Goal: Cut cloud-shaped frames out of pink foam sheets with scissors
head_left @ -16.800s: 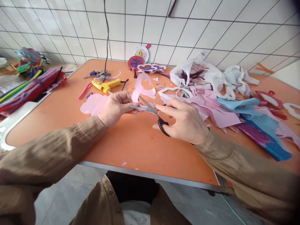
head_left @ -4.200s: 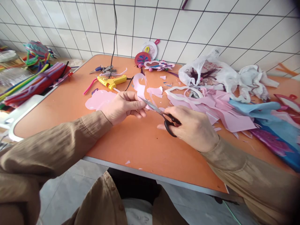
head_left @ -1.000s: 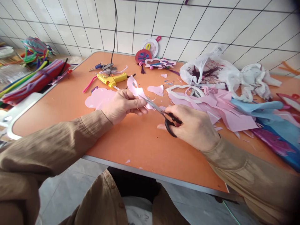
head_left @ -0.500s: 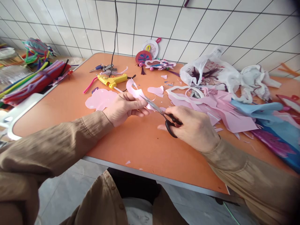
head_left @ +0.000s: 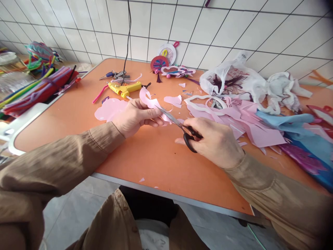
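The left hand pinches a curly strip of pink paper between thumb and fingers, up above the table, maybe to keep it still for cutting. The right hand is curled around the black handles of the scissors, so the blades point at the paper by the left thumb. A pink cloud shape lies just behind the left wrist, next to a yellow glue gun. About four seconds ago, the paper curl stood up taller; now it leans lower and more to the left.
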A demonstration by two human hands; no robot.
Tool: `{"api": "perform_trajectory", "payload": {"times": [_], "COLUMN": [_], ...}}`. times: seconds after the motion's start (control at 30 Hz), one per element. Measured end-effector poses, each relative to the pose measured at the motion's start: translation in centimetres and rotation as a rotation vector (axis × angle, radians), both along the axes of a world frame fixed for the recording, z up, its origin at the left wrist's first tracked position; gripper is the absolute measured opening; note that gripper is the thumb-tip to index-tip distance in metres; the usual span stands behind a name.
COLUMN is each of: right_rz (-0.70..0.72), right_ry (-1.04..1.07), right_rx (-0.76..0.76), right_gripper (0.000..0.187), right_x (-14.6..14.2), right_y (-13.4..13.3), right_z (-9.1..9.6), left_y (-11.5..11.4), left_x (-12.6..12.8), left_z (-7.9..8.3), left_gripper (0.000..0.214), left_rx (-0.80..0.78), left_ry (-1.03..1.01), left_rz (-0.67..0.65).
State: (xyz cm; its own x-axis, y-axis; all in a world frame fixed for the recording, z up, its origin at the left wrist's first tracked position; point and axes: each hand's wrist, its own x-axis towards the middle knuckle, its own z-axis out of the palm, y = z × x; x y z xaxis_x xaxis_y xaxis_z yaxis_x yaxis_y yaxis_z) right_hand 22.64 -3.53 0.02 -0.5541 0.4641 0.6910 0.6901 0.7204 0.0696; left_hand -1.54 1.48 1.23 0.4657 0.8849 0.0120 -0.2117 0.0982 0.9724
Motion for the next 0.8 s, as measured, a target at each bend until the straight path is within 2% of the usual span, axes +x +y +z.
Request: {"api": "perform_trajectory", "payload": {"times": [0.33, 0.53, 0.7, 0.8], "right_rz": [0.000, 0.001, 0.021, 0.021], "right_ry": [0.011, 0.019, 0.038, 0.056], "right_rx": [0.000, 0.001, -0.044, -0.084], "right_gripper": [0.026, 0.020, 0.010, 0.011], "right_x": [0.00, 0.04, 0.23, 0.31], "right_y": [-0.01, 0.10, 0.18, 0.13], "right_z": [0.03, -0.11, -0.22, -0.22], "left_y": [-0.22, -0.22, -0.19, -0.20], "left_x": [0.09, 0.23, 0.34, 0.38], "left_z": [0.13, -0.34, -0.65, -0.55], "left_gripper": [0.021, 0.025, 0.025, 0.020], "left_rx": [-0.057, -0.090, -0.117, -0.142], "left_ry": [-0.039, -0.114, -0.166, -0.142], "left_rz": [-0.014, -0.021, -0.026, -0.005]}}
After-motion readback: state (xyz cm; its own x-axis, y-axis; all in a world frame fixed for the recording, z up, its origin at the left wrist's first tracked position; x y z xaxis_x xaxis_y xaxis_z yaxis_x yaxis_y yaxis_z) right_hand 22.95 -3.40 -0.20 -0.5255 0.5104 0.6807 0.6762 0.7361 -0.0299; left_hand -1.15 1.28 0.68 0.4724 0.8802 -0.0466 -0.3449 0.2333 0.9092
